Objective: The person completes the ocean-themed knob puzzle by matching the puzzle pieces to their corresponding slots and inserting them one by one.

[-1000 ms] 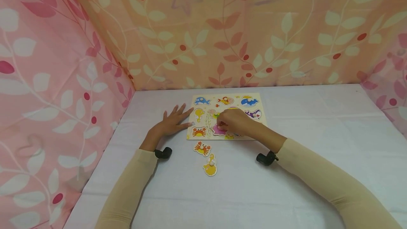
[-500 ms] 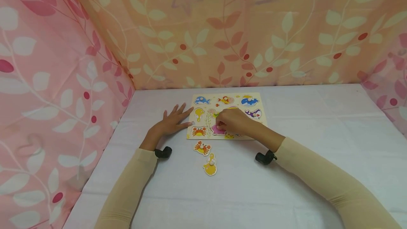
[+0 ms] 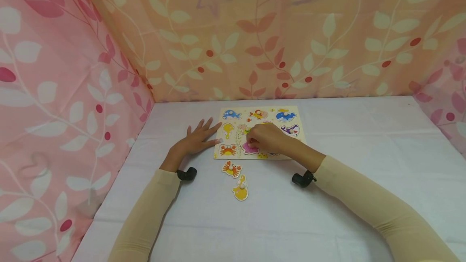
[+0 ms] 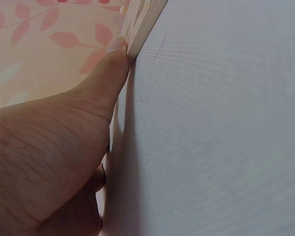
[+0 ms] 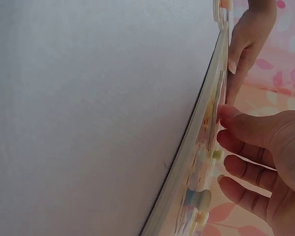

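Note:
A wooden peg puzzle board [image 3: 236, 110] with sea-animal shapes lies on the white table. My right hand [image 3: 268, 138] is over its lower middle, thumb and index finger pinching a pink, star-like puzzle piece [image 3: 249, 148] at the board's surface. In the right wrist view the thumb and index finger meet at this piece [image 5: 218, 101]; its knob is hidden. My left hand [image 3: 198, 138] has its fingers spread, with the thumb and fingertips touching the board's left edge. Below the board lie a loose crab piece [image 3: 228, 170] and a yellow seahorse-like piece [image 3: 240, 193], both with knobs.
Along the board's top row sit a blue whale piece [image 3: 282, 116], a fish piece [image 3: 259, 115] and a blue dolphin-like piece [image 3: 229, 115]. A purple piece [image 3: 287, 130] sits at the right. Patterned cloth [image 3: 255, 43] hangs behind the white table [image 3: 349, 140].
My right hand and wrist have shifted very slightly left, still pinching the pink piece. My left hand and the loose pieces keep their places.

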The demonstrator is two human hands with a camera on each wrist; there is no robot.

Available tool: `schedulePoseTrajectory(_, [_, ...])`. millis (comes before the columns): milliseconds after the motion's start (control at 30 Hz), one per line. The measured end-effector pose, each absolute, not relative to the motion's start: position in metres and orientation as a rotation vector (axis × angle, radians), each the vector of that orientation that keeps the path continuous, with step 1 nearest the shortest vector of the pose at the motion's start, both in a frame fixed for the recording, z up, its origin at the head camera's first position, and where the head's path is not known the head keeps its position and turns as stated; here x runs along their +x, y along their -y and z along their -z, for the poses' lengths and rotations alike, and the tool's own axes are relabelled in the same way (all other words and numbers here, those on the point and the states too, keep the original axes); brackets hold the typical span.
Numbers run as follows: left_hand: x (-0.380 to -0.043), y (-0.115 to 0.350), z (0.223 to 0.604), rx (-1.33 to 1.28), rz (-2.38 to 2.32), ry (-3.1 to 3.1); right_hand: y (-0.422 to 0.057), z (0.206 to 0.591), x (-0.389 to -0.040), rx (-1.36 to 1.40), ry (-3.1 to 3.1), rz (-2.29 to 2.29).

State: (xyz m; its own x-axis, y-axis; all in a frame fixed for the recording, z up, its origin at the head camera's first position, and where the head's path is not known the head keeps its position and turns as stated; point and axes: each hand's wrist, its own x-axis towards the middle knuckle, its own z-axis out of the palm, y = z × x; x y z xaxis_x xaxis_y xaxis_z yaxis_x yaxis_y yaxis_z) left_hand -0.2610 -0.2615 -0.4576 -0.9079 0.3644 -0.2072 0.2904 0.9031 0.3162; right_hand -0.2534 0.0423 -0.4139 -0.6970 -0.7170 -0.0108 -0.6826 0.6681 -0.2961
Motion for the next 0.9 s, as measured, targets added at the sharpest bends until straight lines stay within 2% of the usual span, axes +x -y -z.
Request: schedulePoseTrajectory(900, [-0.2617,0.2615,0.4556,0.483,-0.4,-2.797,-0.0461,0.4179,-0.2448,-1.133,-2.777,0.489])
